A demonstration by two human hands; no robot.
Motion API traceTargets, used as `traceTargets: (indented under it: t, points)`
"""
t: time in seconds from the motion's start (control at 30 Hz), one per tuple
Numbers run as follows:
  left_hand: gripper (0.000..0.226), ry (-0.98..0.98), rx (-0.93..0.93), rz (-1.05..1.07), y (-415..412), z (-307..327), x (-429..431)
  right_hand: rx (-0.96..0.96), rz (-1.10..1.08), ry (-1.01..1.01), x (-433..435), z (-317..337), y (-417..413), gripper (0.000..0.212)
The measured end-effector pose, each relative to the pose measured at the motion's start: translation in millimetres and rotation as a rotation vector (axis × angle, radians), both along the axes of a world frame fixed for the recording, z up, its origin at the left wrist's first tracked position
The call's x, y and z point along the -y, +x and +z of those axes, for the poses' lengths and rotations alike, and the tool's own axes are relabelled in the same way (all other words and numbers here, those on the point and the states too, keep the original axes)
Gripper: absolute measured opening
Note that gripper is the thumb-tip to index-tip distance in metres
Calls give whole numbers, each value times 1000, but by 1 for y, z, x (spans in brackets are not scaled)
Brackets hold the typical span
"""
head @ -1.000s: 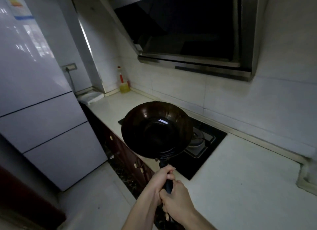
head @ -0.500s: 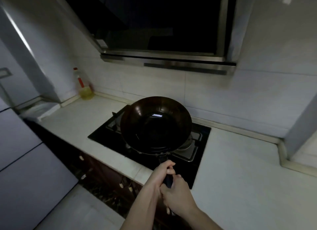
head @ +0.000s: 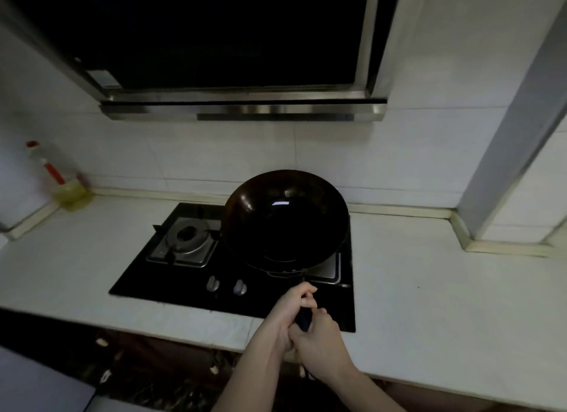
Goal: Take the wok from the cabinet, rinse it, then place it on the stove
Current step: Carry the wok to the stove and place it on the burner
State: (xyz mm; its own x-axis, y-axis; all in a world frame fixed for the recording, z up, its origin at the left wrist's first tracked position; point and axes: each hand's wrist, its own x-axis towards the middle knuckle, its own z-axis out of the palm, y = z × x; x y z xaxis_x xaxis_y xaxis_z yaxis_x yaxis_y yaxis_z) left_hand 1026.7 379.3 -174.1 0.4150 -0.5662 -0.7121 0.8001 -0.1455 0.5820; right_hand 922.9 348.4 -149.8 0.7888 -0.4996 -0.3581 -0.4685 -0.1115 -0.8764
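The dark round wok [head: 285,221] is over the right burner of the black glass stove [head: 147,276], hiding most of that burner. I cannot tell whether it rests on the burner or hangs just above it. Both hands grip its dark handle at the stove's front edge: my left hand [head: 291,307] is closer to the bowl, and my right hand [head: 322,341] is behind it. The left burner [head: 187,236] is uncovered.
A steel and black range hood [head: 242,104] hangs over the stove. An oil bottle with a red cap [head: 58,178] stands in the back left corner of the white counter [head: 429,304]. Two knobs [head: 227,285] sit at the stove's front. A tiled column [head: 515,135] juts out at the right.
The wok has moved right and away from me, from in front of the counter to over the right burner. My view has swung right, and the fridge has left the frame.
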Motion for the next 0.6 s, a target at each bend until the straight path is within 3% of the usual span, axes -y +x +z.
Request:
traceTargets:
  t: [0.13,0.3,0.6]
  points:
    - [38,11,-7,-52,9,-4,17,-16,-52,21,14,-10,10,38]
    - [35,23,4,-99,22,-9,30,-6,-107,15,25,-20,23,23]
    - [38,43,-16,-163,35,-25,55,-39,-188,18,45,-35,39,24]
